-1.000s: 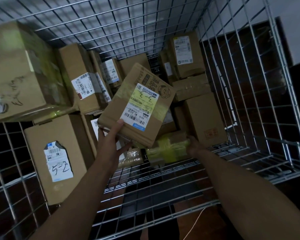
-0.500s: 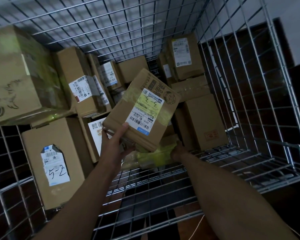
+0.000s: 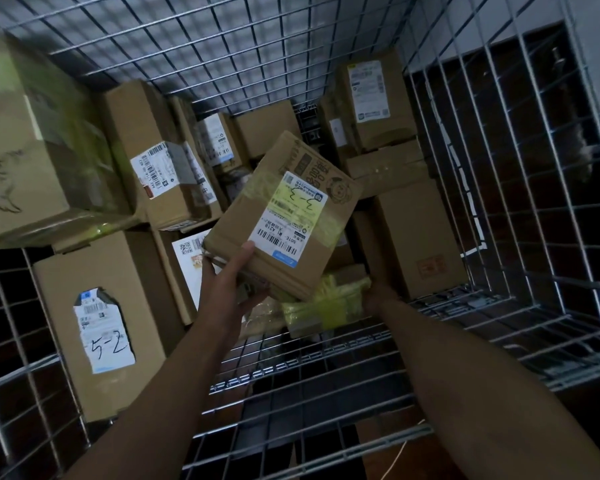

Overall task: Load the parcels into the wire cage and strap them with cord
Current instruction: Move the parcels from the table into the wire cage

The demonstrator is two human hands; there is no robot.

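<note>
Left hand [image 3: 228, 289] grips the tilted parcel [image 3: 284, 216] at its near corner.

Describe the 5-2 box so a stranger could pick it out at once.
Look in the wire cage, at its left side. Next to the big tilted carton there, nearer the viewer, stands a tall brown box. It alone bears a torn white label with 5-2 handwritten large.
</note>
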